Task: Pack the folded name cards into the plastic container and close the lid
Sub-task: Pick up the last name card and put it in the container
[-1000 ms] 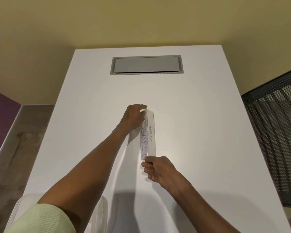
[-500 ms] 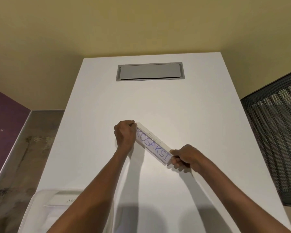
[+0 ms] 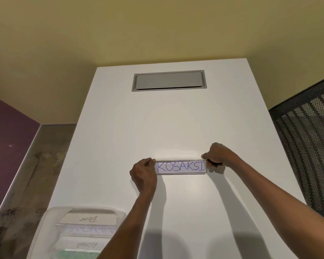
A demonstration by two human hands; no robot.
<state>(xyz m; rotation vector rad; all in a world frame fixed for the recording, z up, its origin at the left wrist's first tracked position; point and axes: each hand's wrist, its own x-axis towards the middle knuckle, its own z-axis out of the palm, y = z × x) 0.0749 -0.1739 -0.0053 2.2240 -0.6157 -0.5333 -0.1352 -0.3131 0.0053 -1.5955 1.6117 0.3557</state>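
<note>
Both bare forearms reach forward over the table, roughly parallel, wrists straight. The left hand (image 3: pixel 143 173) is curled, knuckles up, thumb and fingers pinching the left end of the long clear-sleeved white name card lettered "KOSAKSI" in blue (image 3: pixel 181 166). The right hand (image 3: pixel 217 155) pinches its right end likewise, fingers curled under.

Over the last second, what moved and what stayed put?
The KOSAKSI name card swung from lengthwise to crosswise, lettering now facing the camera. Left hand and right hand kept gripping its ends. The plastic container and table look unchanged.
</note>
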